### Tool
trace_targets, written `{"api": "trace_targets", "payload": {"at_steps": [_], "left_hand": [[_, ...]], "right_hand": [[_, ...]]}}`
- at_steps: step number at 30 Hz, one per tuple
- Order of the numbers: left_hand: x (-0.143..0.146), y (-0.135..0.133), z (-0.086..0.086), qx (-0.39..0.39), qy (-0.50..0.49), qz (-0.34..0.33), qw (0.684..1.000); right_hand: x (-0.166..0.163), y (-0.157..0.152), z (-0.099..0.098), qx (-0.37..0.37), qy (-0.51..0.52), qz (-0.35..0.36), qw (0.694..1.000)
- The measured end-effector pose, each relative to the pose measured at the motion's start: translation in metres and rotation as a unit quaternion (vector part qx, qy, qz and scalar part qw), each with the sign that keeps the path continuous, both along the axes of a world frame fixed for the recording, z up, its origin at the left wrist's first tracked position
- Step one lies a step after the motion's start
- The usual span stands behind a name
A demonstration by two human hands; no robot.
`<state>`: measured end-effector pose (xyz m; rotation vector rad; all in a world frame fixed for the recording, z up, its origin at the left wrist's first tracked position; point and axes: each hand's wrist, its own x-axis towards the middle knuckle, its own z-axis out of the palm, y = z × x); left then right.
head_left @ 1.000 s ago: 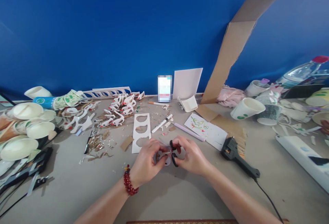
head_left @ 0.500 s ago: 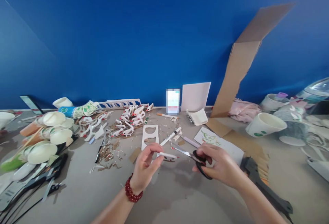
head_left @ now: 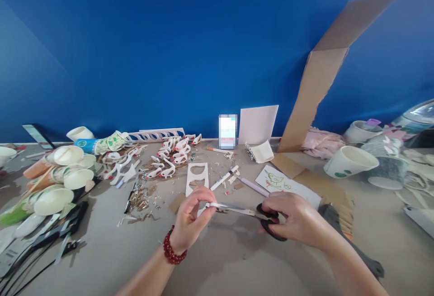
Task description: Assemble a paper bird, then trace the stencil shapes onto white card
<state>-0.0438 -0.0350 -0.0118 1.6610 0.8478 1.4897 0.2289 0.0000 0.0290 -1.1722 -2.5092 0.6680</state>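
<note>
My left hand (head_left: 191, 214), with a red bead bracelet on the wrist, pinches a small white cutout (head_left: 212, 204) between thumb and fingertips. It looks like foam board or thick card; the fingers cover part of it. From the right, the blades of a pair of scissors (head_left: 242, 211) reach up to this piece and overlap it. My right hand (head_left: 294, 217) is closed around their black handles. I cannot tell whether the blades are cutting into the piece. Just beyond the left hand lies a white sheet with cut-out holes (head_left: 198, 178).
White bird-like cutouts with red tips (head_left: 172, 153) are piled behind, near brown scraps (head_left: 140, 198). Paper cups (head_left: 56, 201) crowd the left. At right are a drawing (head_left: 276, 179), a dark glue gun (head_left: 359, 255), cardboard (head_left: 312, 97) and a cup (head_left: 351, 162). A pale marker (head_left: 254, 187) lies centrally.
The scissors have moved left and slightly down, so their blades now meet the white cutout. The cutout has turned a little in my left hand, and the red tip it showed is no longer visible.
</note>
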Motion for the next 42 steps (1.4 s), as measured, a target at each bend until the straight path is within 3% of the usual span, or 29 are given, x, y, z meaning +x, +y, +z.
{"api": "trace_targets", "payload": {"at_steps": [26,42], "left_hand": [[0.0010,0.0002,0.0019,-0.003,-0.023,-0.035,0.999],[0.0007,0.0004,0.0022,-0.025,-0.046,-0.068,0.996]], "right_hand": [[0.0028,0.0011,-0.0077,0.045,0.006,0.043,0.998],[0.0026,-0.0021,-0.0042,0.035,0.001,0.050,0.998]]}}
